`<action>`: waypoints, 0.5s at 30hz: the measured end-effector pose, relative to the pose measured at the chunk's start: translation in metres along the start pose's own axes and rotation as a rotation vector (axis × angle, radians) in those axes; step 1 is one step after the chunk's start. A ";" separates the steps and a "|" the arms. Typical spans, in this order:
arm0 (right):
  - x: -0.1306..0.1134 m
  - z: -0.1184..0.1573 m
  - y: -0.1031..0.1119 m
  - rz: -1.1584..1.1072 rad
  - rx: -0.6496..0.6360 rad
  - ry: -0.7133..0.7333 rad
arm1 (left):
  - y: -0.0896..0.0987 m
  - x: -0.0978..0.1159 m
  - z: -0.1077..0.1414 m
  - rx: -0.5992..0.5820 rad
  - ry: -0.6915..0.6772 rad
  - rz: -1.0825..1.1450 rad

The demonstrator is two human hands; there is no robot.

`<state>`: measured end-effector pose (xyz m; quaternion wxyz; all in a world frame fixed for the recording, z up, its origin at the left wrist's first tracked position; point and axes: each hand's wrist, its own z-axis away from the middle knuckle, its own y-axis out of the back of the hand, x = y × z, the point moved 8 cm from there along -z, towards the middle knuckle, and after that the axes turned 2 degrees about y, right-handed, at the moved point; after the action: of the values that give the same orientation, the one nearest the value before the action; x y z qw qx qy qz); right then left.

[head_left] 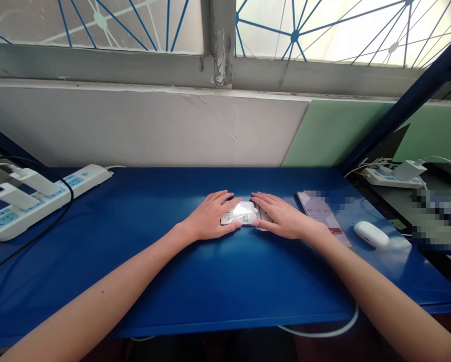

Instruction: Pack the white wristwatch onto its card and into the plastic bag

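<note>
A small flat packet [244, 212], white and silvery under shiny clear film, lies on the blue table. My left hand [212, 215] holds its left end, thumb along the near edge and index finger along the far edge, the other fingers stretched forward. At the other end my right hand [280, 215] does the same, with its palm low over the tabletop. Printed marks show faintly near the packet's left end, too small to read. Parts of both ends are hidden under the hands.
A phone [319, 213] showing a timer lies right of my right hand, with a white earbud case [371, 234] beyond it. At left, a power strip [80, 180] carries white plugs and a black cable [70, 201]. A white cable [323, 334] hangs below the table's front edge.
</note>
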<state>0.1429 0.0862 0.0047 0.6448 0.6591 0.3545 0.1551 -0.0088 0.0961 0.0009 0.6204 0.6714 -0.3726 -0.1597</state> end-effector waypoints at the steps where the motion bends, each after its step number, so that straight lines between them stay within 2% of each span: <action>1: 0.000 0.000 0.000 -0.001 0.000 0.000 | 0.000 0.000 0.000 0.003 -0.001 0.002; 7: 0.001 0.002 0.005 0.003 0.004 -0.015 | 0.001 0.002 0.000 0.004 -0.037 0.044; 11: -0.006 -0.001 0.011 0.024 0.098 -0.012 | 0.000 0.001 -0.001 0.006 -0.049 0.044; 15: -0.012 -0.004 0.012 0.065 0.202 -0.081 | -0.001 0.001 -0.001 0.003 -0.052 0.043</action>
<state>0.1347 0.0820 0.0197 0.5834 0.7377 0.3207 0.1125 -0.0077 0.0961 0.0000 0.6128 0.6597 -0.4033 -0.1631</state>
